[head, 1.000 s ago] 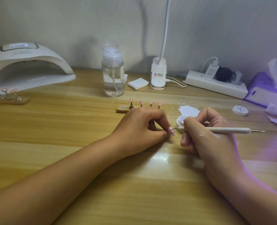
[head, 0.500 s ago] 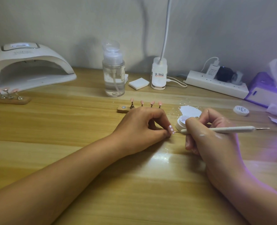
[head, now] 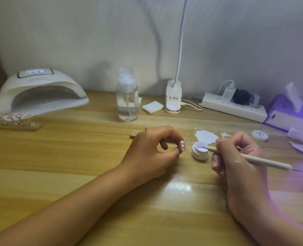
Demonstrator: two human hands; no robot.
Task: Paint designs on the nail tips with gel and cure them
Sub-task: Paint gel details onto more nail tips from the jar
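My left hand [head: 152,150] rests on the wooden table and pinches a pink nail tip [head: 182,145] that carries three white dots. My right hand [head: 239,160] grips a white dotting pen [head: 253,159]; its thin tip dips into a small open white gel pot [head: 199,151] just right of the nail tip. Behind my left hand, a wooden holder [head: 134,134] with pink nail tips on stands is mostly hidden. A second holder with pink tips [head: 14,121] lies at the far left in front of the white curing lamp [head: 38,91].
A clear pump bottle [head: 127,96], a white pad [head: 152,107], a lamp base [head: 173,98] and a power strip [head: 234,107] line the back. The pot's lid [head: 259,135], a white paper scrap [head: 206,136], tissues and a purple box [head: 289,114] sit at the right.
My right hand drew the pen's tip away from the nail tip, rightward, into the gel pot. My left hand still pinches the nail tip, now turned so its dots show.
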